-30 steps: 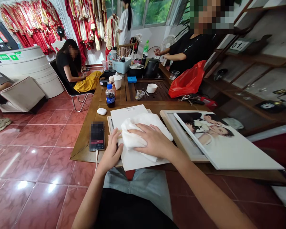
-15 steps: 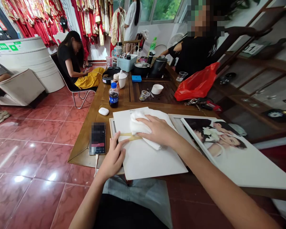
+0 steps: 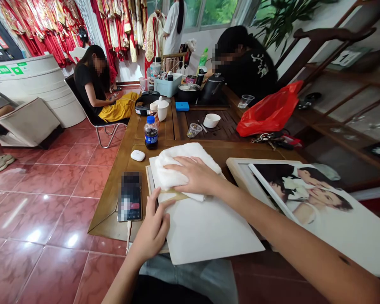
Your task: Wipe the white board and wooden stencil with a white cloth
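head view: right fingers (image 3: 178, 168) press white cloth (image 3: 198, 150).

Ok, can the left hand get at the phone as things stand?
Probably yes: the left hand is at the left edge of the white board, the phone lies close by on the table, and nothing visible stands between them.

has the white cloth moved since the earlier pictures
Yes: the white cloth has shifted left and away from the person, closer to the blue-capped bottle.
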The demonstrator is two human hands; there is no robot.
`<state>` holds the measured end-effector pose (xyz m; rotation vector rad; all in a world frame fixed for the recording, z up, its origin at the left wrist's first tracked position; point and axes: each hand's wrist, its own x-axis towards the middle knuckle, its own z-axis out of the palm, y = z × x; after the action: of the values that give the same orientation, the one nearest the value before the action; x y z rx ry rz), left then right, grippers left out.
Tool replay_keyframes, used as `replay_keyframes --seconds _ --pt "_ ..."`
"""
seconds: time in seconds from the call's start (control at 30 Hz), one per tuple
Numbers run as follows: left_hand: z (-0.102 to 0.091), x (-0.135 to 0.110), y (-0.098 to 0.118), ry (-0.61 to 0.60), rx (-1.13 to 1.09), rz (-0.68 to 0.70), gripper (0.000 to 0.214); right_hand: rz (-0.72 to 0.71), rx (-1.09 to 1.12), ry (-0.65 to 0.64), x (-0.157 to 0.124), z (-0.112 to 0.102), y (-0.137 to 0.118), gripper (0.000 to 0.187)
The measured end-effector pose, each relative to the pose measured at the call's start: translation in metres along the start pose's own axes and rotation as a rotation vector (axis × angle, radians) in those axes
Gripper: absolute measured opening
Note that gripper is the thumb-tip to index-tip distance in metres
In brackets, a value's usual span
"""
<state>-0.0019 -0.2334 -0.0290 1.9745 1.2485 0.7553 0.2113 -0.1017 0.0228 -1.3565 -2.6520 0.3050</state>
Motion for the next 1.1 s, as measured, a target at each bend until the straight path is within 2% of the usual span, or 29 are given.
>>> replay_keyframes --seconds 0.17,0.27,0.37,0.57,0.73,0.83,1.1 --pt "0.000 0.000 -0.001 0.009 0.012 0.002 0.039 0.160 -0.046 0.053 -0.015 -0.009 0.044 0.067" --pt "0.001 0.001 -0.002 0.001 0.012 0.005 0.039 0.215 -0.062 0.074 -0.013 -0.011 0.055 0.067" --pt "0.000 0.001 -0.001 -0.007 0.009 -0.001 0.039 0.180 -0.057 0.068 0.000 -0.009 0.045 0.068" --pt "0.000 0.001 0.000 -0.016 0.000 -0.015 0.038 -0.024 0.001 0.025 0.035 0.002 0.001 0.070" --pt "0.000 0.002 0.000 -0.001 -0.003 -0.006 0.037 -0.131 0.022 -0.001 0.042 0.005 -0.013 0.070" --pt "0.000 0.001 0.001 0.000 -0.001 -0.015 0.037 -0.105 0.002 -0.012 0.033 0.000 -0.003 0.071" --pt "0.001 0.000 0.000 0.021 0.014 -0.003 0.039 0.092 -0.057 -0.006 -0.009 -0.021 0.051 0.067"
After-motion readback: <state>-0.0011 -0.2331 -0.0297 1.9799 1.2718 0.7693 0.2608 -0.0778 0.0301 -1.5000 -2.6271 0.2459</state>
